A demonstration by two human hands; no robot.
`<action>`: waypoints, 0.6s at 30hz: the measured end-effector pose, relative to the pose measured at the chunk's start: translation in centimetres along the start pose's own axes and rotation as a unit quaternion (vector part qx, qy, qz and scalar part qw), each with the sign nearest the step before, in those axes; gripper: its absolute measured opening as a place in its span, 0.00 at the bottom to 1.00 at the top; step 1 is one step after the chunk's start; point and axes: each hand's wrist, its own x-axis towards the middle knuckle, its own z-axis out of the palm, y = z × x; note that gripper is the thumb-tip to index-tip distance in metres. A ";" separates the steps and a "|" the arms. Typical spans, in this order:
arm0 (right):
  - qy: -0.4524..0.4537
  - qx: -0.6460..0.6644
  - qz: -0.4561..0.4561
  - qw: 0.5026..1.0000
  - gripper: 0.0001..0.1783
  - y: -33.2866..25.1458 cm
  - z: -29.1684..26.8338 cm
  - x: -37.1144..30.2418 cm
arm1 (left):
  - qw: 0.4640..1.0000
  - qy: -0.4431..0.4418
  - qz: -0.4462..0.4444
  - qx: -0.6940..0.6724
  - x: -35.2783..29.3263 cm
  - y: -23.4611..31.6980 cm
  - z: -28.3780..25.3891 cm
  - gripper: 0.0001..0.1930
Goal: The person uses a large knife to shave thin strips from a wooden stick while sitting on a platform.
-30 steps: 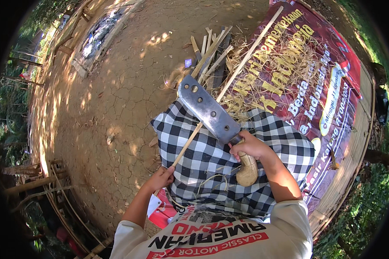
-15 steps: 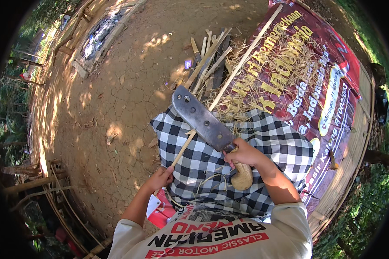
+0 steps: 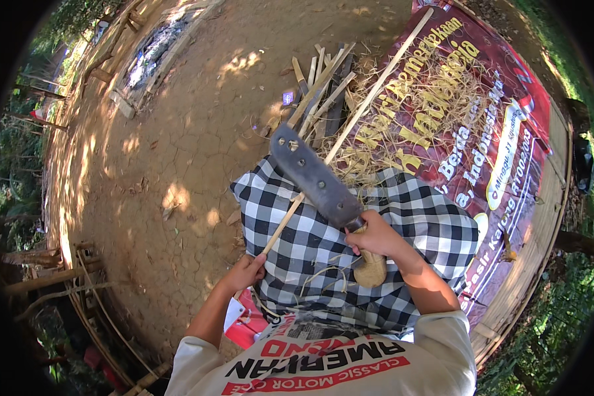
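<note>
A long thin pale bamboo strip (image 3: 282, 226) slants up across my lap, and my left hand (image 3: 247, 270) is closed around its near end. My right hand (image 3: 371, 235) grips a machete (image 3: 315, 181) with a broad dark blade with several holes; the handle's bulbous wooden end (image 3: 369, 270) shows below my fist. The blade lies across the strip and hides part of it. Beyond the blade, what looks like the same strip runs on to the upper right. Beneath both is a black-and-white checked cloth (image 3: 402, 204) over my lap, with thin curled shavings on it.
Split bamboo and wood pieces (image 3: 320, 92) lie heaped ahead on cracked earth (image 3: 158, 171). Dry shavings (image 3: 435, 112) cover part of a dark red printed banner (image 3: 508, 171) at the right, beside a bamboo edge (image 3: 528, 270). A wood-framed ash patch (image 3: 153, 59) lies far left.
The machete has slid slightly up and away along the strip, and its blade has turned a little. A small curl on the strip beside the blade no longer shows. My left hand stays put.
</note>
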 end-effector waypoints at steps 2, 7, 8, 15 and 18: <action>-0.029 0.021 0.011 0.999 0.08 0.2 0.7 -0.2 | 1.000 0.006 0.007 0.000 0.0 0.0 0.1 0.34; -0.101 0.123 0.072 0.985 0.11 -0.9 -0.7 -0.5 | 1.000 0.026 0.016 0.007 0.1 -0.3 0.2 0.33; -0.133 0.153 0.092 0.975 0.24 -0.1 -1.2 -0.2 | 1.000 0.021 0.011 0.004 0.1 -0.4 0.2 0.33; -0.018 0.108 0.000 0.994 0.10 -0.7 -0.2 -0.2 | 0.999 0.040 0.033 0.015 0.0 0.2 0.5 0.33; 0.028 0.032 -0.018 0.999 0.08 -0.2 0.3 0.1 | 0.998 0.044 0.023 0.024 -0.1 0.4 0.6 0.33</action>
